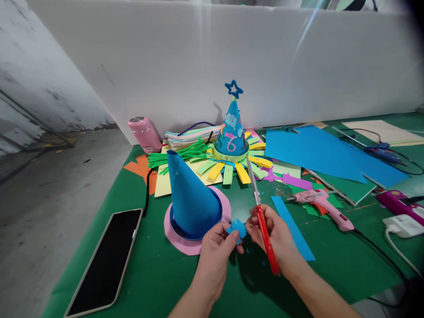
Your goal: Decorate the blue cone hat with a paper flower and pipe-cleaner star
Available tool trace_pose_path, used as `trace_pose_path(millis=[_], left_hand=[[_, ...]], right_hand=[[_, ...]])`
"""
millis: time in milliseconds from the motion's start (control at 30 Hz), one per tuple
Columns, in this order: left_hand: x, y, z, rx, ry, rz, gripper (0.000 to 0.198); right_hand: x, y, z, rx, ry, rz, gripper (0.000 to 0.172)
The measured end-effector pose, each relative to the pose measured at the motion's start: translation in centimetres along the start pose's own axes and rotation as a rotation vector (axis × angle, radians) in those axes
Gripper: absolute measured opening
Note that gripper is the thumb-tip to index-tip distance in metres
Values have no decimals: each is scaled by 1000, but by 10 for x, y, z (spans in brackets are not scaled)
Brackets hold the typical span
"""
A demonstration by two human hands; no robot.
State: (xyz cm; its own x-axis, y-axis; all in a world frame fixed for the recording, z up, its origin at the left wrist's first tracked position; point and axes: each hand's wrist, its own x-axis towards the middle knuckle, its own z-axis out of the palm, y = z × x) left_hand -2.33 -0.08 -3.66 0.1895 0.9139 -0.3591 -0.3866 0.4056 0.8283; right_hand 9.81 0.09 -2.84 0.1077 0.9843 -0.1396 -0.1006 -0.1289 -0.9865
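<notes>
Pinched between the fingers of my left hand [217, 249] is a small blue paper piece [239, 229] with notched edges. My right hand [276, 234] holds red-handled scissors [266, 240], their blades pointing away from me, and its fingertips reach toward the paper's right edge. Whether they touch it I cannot tell. Just left of my hands stands a blue paper cone [192, 203] on a pink paper ring [225, 203]. Behind it, a decorated blue party hat [231, 132] with a star on top and a fringe of yellow and green loops stands upright.
A phone [106, 260] lies at the left table edge. Green pipe cleaners [182, 152] and a pink flask [145, 134] are at the back left. To the right are a blue strip [293, 227], a pink glue gun [326, 205] with a cord, blue sheets [314, 150] and a white adapter [402, 225].
</notes>
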Motion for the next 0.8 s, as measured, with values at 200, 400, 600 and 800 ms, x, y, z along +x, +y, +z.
trace_pose_path(millis=[200,400,600,800], left_hand=[[0,2,0,-47,-3,31,11],[-2,5,-2,-126,-39,61,10],[-2,6,-3,-247,-56,89,7],[-3,7,-2,-216,-76,92,9]], right_hand=[[-14,-2,-14,-60,-29,10,26],[-58,-1,-61,-176,-84,231,39],[-83,6,-87,-483,-233,328,48],[-82,1,-82,-474,-274,396,45]])
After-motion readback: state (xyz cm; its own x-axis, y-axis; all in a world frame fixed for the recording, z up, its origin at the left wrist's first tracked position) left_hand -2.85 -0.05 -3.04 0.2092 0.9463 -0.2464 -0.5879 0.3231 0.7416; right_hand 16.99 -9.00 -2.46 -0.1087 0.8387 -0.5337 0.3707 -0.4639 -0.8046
